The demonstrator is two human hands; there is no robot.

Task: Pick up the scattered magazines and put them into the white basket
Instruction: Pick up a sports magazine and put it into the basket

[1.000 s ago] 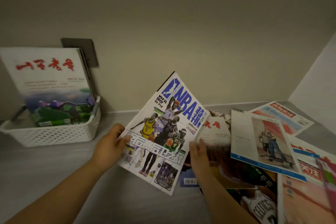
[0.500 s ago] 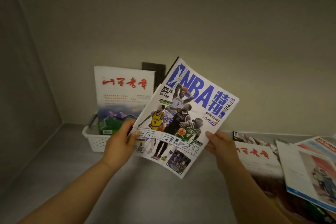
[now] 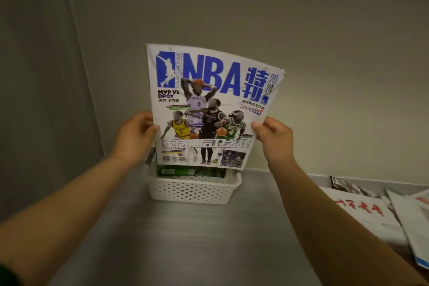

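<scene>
An NBA magazine (image 3: 209,104) with blue title letters and basketball players stands upright in the air, right above the white basket (image 3: 193,190). My left hand (image 3: 134,137) grips its left edge and my right hand (image 3: 274,139) grips its right edge. The perforated basket sits on the grey surface against the wall. Behind the NBA magazine, the green lower part of another magazine (image 3: 185,172) shows inside the basket; the rest of it is hidden.
Several scattered magazines (image 3: 376,213) lie on the grey surface (image 3: 185,239) at the right, one white with red characters. Walls close in behind and to the left, meeting in a corner (image 3: 79,53).
Both hands carried the NBA magazine left from the pile and turned it upright. It now hangs directly over the basket and hides the magazine that stands in it.
</scene>
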